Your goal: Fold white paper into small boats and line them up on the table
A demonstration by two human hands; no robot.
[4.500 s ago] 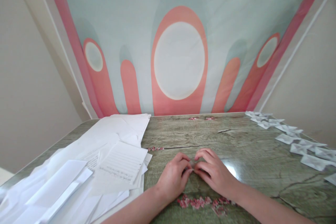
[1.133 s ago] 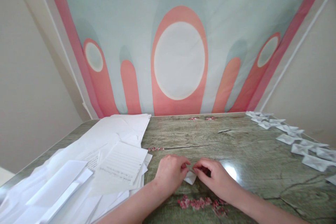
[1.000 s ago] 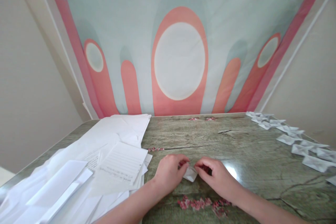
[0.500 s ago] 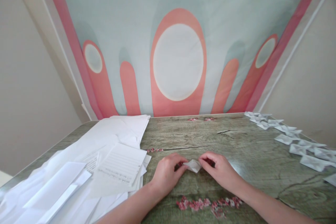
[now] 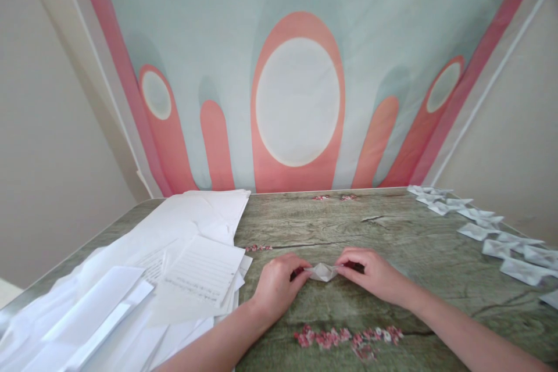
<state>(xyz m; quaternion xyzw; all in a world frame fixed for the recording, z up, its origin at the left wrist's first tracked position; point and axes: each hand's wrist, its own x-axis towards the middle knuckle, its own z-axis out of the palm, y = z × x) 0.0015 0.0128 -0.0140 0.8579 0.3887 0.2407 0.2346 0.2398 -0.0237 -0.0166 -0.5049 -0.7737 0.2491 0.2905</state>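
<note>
Between my hands is a small folded white paper boat [image 5: 323, 272], with a raised peak in its middle and a pointed end on each side. My left hand [image 5: 281, 282] pinches its left end between thumb and fingers. At the opposite end, the thumb and fingers of my right hand [image 5: 366, 273] are closed on the other tip. The boat is held just over or on the wood-patterned table [image 5: 305, 224]; I cannot tell whether it touches the surface.
Loose white papers [image 5: 209, 206], some with writing, cover the table's left side. Several folded paper boats [image 5: 501, 248] stand in rows along the right edge. Printed pink flowers [image 5: 325, 337] mark the tabletop near me. A coloured backdrop [image 5: 296, 177] rises behind the far edge.
My right hand has shifted slightly right and now grips the boat's right tip. The boat looks stretched wider and more level, its peak facing up. My left hand has barely moved.
</note>
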